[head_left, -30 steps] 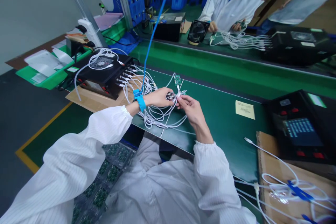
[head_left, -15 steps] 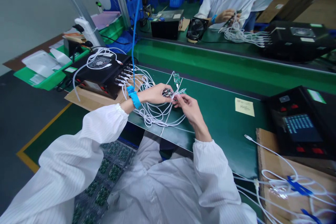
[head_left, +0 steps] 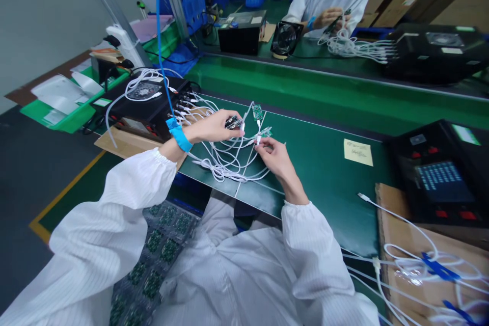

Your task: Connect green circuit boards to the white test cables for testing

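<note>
My left hand (head_left: 218, 126), with a blue strap at its wrist, is closed round a small stack of circuit boards (head_left: 234, 123). Just right of it, my right hand (head_left: 275, 157) pinches a white cable plug (head_left: 259, 140) between thumb and fingers. A green circuit board (head_left: 257, 112) with a white plug at its lower edge lies behind the hands. Another green board (head_left: 265, 132) is partly hidden near my right fingertips. Loose white cables (head_left: 221, 170) spread under both hands and run left to a black box (head_left: 147, 107).
At right stand a black device with a display (head_left: 439, 178) and cardboard (head_left: 397, 234) bearing cables. A yellow note (head_left: 358, 152) lies on the green table (head_left: 321, 183). Trays of boards (head_left: 164, 244) sit by my lap. Across the divider, a person's hands (head_left: 332, 18) hold a board.
My hands have moved apart. My left hand has shifted left and slightly up with the boards, and a white plug now shows in my right fingertips.
</note>
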`<action>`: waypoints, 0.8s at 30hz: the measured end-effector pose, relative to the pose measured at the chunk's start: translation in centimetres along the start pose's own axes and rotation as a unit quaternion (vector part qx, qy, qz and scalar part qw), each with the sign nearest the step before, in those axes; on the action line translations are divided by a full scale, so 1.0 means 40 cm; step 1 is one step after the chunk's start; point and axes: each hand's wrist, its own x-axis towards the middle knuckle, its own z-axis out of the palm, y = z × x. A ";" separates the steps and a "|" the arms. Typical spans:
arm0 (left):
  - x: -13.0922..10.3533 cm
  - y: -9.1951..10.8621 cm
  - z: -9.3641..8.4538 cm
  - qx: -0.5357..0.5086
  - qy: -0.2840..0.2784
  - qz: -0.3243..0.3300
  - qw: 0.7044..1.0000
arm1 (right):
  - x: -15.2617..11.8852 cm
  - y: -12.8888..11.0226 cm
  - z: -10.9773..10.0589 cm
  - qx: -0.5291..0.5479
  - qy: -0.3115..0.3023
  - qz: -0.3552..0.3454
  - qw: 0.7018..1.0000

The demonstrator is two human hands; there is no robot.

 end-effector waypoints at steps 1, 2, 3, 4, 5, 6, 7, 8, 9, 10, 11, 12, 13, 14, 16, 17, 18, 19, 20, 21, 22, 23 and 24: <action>-0.003 0.002 -0.006 -0.001 -0.001 -0.009 1.000 | 0.002 0.001 0.000 -0.005 0.008 -0.009 1.000; -0.006 0.003 -0.009 -0.001 -0.004 -0.013 1.000 | 0.002 0.000 0.000 -0.008 0.016 -0.016 1.000; -0.007 0.002 -0.011 -0.001 -0.010 -0.012 1.000 | 0.001 -0.003 0.001 -0.008 0.018 -0.021 1.000; -0.007 0.000 -0.009 -0.003 -0.016 -0.009 1.000 | -0.001 -0.008 0.003 -0.006 0.015 -0.024 1.000; -0.006 -0.003 -0.005 -0.007 -0.023 -0.005 1.000 | -0.004 -0.013 0.005 0.000 0.006 -0.025 1.000; -0.004 -0.007 0.002 -0.010 -0.029 -0.001 1.000 | -0.009 -0.020 0.008 0.010 -0.004 -0.024 1.000; -0.002 -0.011 0.010 -0.012 -0.030 0.003 0.999 | -0.013 -0.026 0.012 0.021 -0.015 -0.022 0.999; 0.001 -0.015 0.019 -0.012 -0.025 0.009 1.000 | -0.017 -0.033 0.015 0.034 -0.026 -0.020 0.999; 0.005 -0.018 0.028 -0.008 -0.013 0.017 1.000 | -0.021 -0.038 0.019 0.046 -0.034 -0.017 0.998; 0.008 -0.021 0.036 -0.002 0.003 0.026 1.000 | -0.024 -0.041 0.022 0.054 -0.042 -0.014 0.998; 0.011 -0.023 0.043 0.004 0.021 0.034 0.999 | -0.026 -0.043 0.025 0.059 -0.048 -0.011 0.997; 0.014 -0.024 0.047 0.007 0.039 0.040 0.998 | -0.026 -0.043 0.027 0.060 -0.051 -0.009 0.997; 0.017 -0.025 0.050 0.008 0.053 0.043 0.998 | -0.026 -0.040 0.029 0.056 -0.052 -0.008 0.997; 0.019 -0.026 0.051 0.008 0.061 0.041 0.997 | -0.025 -0.036 0.030 0.049 -0.049 -0.010 0.998; 0.023 -0.030 0.052 0.014 0.064 0.033 0.997 | -0.021 -0.024 0.032 0.026 -0.041 -0.016 0.999; 0.024 -0.032 0.054 0.024 0.063 0.028 0.997 | -0.019 -0.018 0.032 0.013 -0.036 -0.019 0.999; 0.025 -0.035 0.058 0.038 0.058 0.021 0.997 | -0.016 -0.011 0.032 0.001 -0.028 -0.022 0.999; 0.025 -0.038 0.064 0.057 0.048 0.009 0.997 | -0.013 -0.005 0.032 -0.009 -0.018 -0.024 1.000; 0.024 -0.040 0.072 0.076 0.033 -0.004 0.997 | -0.011 0.000 0.031 -0.015 -0.007 -0.024 1.000; 0.022 -0.041 0.083 0.097 0.014 -0.018 0.995 | -0.009 0.003 0.030 -0.017 0.002 -0.022 1.000; 0.019 -0.041 0.095 0.116 -0.007 -0.032 0.993 | -0.007 0.006 0.028 -0.013 0.010 -0.020 1.000; 0.016 -0.039 0.108 0.134 -0.027 -0.044 0.990 | -0.005 0.007 0.028 -0.007 0.015 -0.017 1.000; 0.013 -0.036 0.122 0.151 -0.043 -0.054 0.986 | -0.004 0.008 0.027 0.000 0.018 -0.014 1.000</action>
